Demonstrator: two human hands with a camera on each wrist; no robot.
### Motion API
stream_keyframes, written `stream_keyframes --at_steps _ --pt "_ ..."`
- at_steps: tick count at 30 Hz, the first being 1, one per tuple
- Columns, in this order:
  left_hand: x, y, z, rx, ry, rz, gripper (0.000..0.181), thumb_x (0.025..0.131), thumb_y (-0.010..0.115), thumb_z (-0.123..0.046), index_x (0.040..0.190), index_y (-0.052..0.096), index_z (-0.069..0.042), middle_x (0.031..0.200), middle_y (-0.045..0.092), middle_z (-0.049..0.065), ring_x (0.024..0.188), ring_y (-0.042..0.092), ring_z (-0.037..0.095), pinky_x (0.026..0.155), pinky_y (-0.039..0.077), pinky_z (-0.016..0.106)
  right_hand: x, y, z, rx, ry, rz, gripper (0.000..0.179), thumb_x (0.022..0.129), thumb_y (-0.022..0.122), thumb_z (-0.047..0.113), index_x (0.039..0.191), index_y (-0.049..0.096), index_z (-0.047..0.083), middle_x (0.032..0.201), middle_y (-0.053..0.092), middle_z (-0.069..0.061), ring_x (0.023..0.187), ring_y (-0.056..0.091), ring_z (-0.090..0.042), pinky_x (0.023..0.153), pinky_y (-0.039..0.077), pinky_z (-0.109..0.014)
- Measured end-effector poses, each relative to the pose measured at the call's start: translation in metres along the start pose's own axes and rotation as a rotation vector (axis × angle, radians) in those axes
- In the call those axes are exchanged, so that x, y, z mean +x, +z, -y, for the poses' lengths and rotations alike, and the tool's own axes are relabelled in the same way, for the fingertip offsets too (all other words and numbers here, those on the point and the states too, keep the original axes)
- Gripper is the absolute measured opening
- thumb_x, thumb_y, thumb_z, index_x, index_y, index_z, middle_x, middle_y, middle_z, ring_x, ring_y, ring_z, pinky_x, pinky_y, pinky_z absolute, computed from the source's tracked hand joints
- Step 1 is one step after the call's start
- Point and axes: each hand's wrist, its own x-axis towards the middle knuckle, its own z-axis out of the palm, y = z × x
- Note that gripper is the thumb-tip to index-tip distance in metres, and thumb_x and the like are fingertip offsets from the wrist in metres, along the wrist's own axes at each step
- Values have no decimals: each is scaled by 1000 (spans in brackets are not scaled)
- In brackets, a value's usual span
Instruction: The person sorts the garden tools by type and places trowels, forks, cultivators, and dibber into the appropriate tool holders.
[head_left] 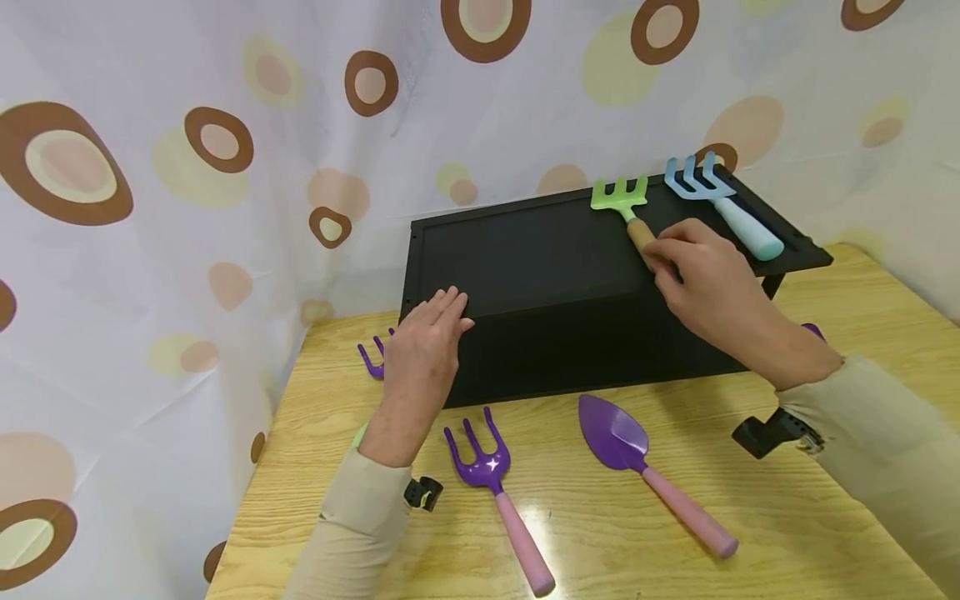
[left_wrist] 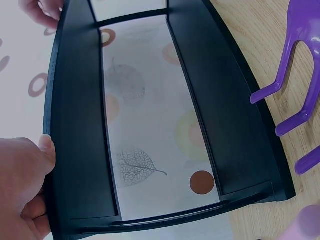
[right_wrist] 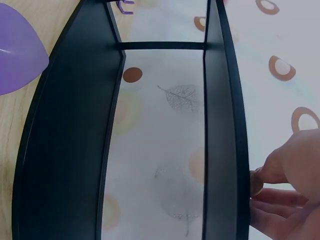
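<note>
Hands: left (head_left: 423, 337) flat on shelf (head_left: 540, 250), right (head_left: 701, 275) pinching rake (head_left: 626, 208)

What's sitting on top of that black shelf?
On the black shelf lie a green rake and a blue rake. The right hand grips the green rake's wooden handle, hiding most of it. The left hand rests on the shelf's front corner.

No legible text, label, brand, number or sign on anything in view.
</note>
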Motion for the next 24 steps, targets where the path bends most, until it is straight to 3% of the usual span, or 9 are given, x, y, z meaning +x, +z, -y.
stream_keyframes --at_steps 8,16,24 --pt "0 1 0 -2 -4 -7 34 99 58 -25 127 67 -8 130 67 8 122 64 22 105 50 37 1 1 -1 -22 33 43 29 93 59 3 119 66 -7 120 56 -25 104 58 -40 86 55 -56" --pt "0 1 -1 1 -13 12 36 100 56 -28 129 66 -9 132 66 7 124 62 21 107 48 36 -11 -6 -3 1 1 13 29 92 60 2 120 65 -3 122 56 -22 108 56 -37 90 52 -55" --pt "0 1 0 7 -12 14 36 101 56 -28 129 66 -9 132 66 7 124 62 21 107 48 35 -26 -18 -9 -19 -70 -74 23 89 62 -2 112 69 -1 120 58 -19 94 59 -32 71 48 -43"
